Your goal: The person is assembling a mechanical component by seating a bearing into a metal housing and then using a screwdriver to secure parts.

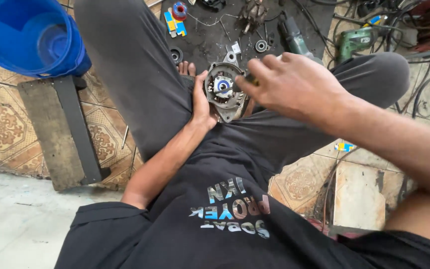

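Observation:
My left hand (pixel 203 102) grips the left rim of a round grey metal motor housing (pixel 223 90) held upright between my thighs. Its open face shows a blue and white centre ring. My right hand (pixel 294 84) reaches in from the right and pinches a thin tool (pixel 239 84) whose dark tip points at the housing's centre. The tool's handle is mostly hidden inside my fingers.
A blue plastic bucket (pixel 28 35) stands at the top left beside a wooden board (pixel 58 132). A dark mat (pixel 215 30) ahead carries small parts, a bearing ring (pixel 261 46) and a rotor (pixel 253 12). A green power drill (pixel 357 41) and tangled cables lie at the top right.

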